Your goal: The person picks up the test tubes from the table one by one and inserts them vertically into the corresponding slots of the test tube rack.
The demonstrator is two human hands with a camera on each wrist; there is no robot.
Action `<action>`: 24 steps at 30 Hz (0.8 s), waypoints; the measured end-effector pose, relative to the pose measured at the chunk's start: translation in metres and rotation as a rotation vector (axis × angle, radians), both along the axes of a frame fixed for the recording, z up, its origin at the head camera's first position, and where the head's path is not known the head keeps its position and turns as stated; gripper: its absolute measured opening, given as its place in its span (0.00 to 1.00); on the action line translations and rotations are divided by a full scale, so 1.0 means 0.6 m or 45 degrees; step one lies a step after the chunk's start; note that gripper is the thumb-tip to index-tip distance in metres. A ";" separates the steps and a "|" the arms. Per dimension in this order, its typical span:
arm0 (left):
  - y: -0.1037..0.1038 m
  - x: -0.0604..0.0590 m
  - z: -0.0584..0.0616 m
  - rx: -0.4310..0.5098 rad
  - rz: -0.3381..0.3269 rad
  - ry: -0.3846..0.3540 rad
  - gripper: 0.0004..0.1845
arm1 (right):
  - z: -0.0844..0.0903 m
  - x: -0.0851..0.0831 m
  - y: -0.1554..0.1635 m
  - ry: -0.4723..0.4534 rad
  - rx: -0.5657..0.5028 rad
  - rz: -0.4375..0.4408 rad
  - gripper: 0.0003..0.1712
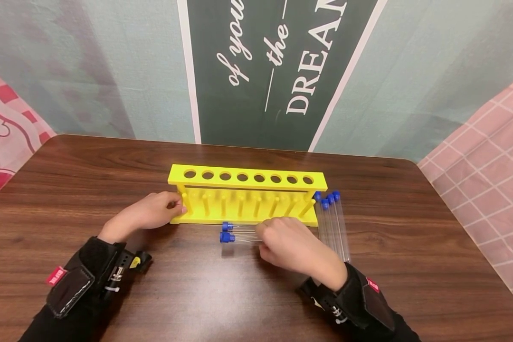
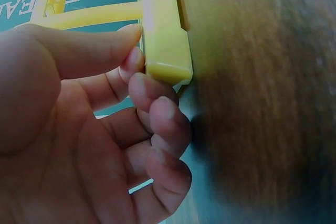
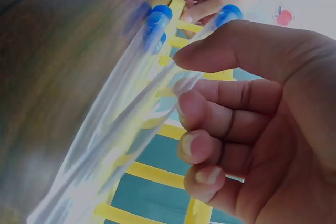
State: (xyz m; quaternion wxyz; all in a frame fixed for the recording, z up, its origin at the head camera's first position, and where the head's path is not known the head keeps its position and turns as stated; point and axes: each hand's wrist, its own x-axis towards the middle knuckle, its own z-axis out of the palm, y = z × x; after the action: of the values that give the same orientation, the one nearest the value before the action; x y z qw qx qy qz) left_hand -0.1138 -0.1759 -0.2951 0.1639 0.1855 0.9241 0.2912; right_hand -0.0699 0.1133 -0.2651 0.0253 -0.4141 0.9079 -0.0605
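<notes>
One tube point(image 3: 157, 103) seems pinched in the right hand point(image 1: 288, 243).

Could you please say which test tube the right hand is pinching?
The test tube whose blue cap, rightmost in the right wrist view, sits apart from the other caps.

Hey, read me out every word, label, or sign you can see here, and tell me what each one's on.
"of you", dark green panel, running off the top edge.
"the", same panel.
"DREAM", same panel, final letter cut off; pieces show past the yellow rack in the left wrist view.
Red left wrist tag and red right wrist tag: too small to read.
</notes>
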 end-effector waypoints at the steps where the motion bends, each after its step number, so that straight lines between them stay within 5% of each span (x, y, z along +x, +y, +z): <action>1: 0.000 0.000 0.000 -0.002 0.000 0.000 0.13 | 0.001 0.000 0.001 0.001 -0.008 -0.001 0.12; 24: 0.001 0.001 0.004 -0.012 0.016 -0.029 0.12 | 0.052 -0.003 0.021 -0.172 -0.176 -0.091 0.07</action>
State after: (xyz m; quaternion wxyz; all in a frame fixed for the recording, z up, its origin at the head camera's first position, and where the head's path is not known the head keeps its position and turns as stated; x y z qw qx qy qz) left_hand -0.1130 -0.1753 -0.2929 0.1735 0.1756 0.9246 0.2901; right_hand -0.0716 0.1259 -0.2340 0.0556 -0.3773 0.9120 -0.1514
